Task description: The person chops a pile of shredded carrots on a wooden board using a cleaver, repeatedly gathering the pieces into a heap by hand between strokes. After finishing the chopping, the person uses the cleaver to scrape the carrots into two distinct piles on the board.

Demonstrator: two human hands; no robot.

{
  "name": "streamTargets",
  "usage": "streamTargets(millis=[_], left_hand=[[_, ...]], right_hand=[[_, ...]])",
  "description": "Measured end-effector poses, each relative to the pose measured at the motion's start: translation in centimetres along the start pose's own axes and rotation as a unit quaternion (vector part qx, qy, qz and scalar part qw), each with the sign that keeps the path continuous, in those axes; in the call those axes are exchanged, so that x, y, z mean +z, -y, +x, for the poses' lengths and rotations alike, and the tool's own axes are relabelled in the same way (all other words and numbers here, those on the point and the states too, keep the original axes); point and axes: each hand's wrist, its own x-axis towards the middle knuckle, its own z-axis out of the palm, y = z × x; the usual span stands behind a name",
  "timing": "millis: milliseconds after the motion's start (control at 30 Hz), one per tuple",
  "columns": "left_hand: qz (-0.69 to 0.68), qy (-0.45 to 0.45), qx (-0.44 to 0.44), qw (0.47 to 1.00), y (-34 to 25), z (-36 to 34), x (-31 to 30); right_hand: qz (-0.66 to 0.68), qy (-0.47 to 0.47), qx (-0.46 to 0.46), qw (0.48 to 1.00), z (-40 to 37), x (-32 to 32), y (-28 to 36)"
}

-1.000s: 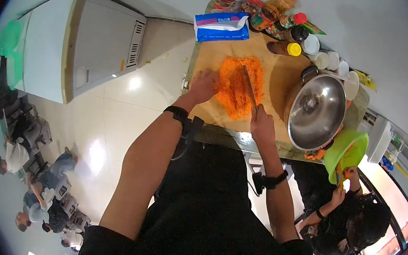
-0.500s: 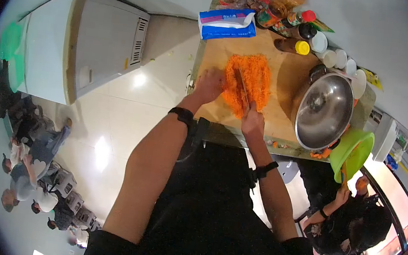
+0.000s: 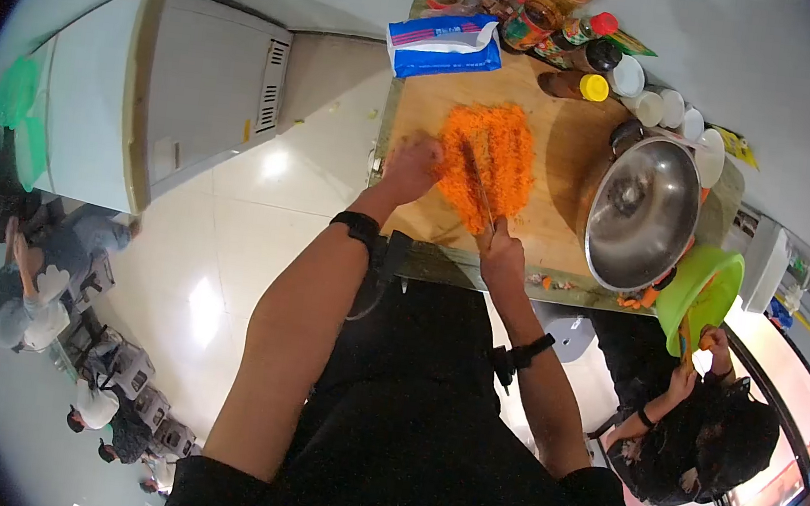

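Finely chopped orange food (image 3: 511, 155) lies in a heap on a wooden board (image 3: 580, 123). My right hand (image 3: 503, 252) is closed round the handle of a knife (image 3: 479, 182), whose blade points away from me and rests in the heap. At the heap's left edge is my left hand (image 3: 413, 166), its fingers bent together; whether anything small is in them is hidden.
A metal bowl (image 3: 641, 215) stands right of the heap, with a green basin (image 3: 705, 297) beyond it. A co-worker (image 3: 704, 437) holds something orange there. Bottles (image 3: 574, 84), white cups (image 3: 646, 108) and a blue packet (image 3: 444, 46) line the far side.
The knife and my right hand have shifted slightly toward me. My left hand has moved slightly left. The co-worker's hands have come closer together beside the green basin.
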Motion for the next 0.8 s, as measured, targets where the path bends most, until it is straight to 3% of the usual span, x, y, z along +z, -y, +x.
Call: streamTargets(millis=[67, 133, 200, 267, 300, 400, 500, 700, 800], left_hand=[[0.023, -0.007, -0.003, 1.0, 1.7, -0.2, 1.8], [0.042, -0.009, 0.001, 0.999, 1.5, 0.3, 1.4], [-0.026, 0.114, -0.09, 0.989, -0.2, 0.7, -0.4], [-0.001, 0.123, -0.069, 0.99, -0.4, 0.9, -0.7], [0.024, 0.129, -0.049, 0.99, -0.5, 1.1, -0.9], [-0.005, 0.067, -0.073, 0.995, 0.0, 0.3, 0.0], [-0.037, 0.15, -0.109, 0.982, -1.7, 1.1, -2.0], [-0.045, 0.093, -0.074, 0.992, 1.0, 0.2, 0.3], [-0.022, 0.094, -0.088, 0.991, 0.2, 0.2, -0.3]], right_hand=[[-0.01, -0.055, -0.029, 0.998, 1.6, 2.1, -1.4], [0.014, -0.034, -0.018, 0.999, 2.5, 0.8, -1.8], [0.036, -0.01, -0.006, 0.999, 3.2, -0.6, -3.5], [0.03, 0.032, -0.148, 0.988, 4.7, -1.8, -5.3], [0.082, 0.043, -0.071, 0.993, 5.2, -3.4, -4.4], [0.069, 0.02, -0.124, 0.99, 4.4, -5.2, -4.6], [0.07, 0.081, -0.066, 0.992, 1.0, -6.4, -3.8], [0.058, 0.058, -0.098, 0.992, 0.8, -2.4, -7.7], [0.007, 0.044, -0.106, 0.993, 3.0, -5.3, -7.5]])
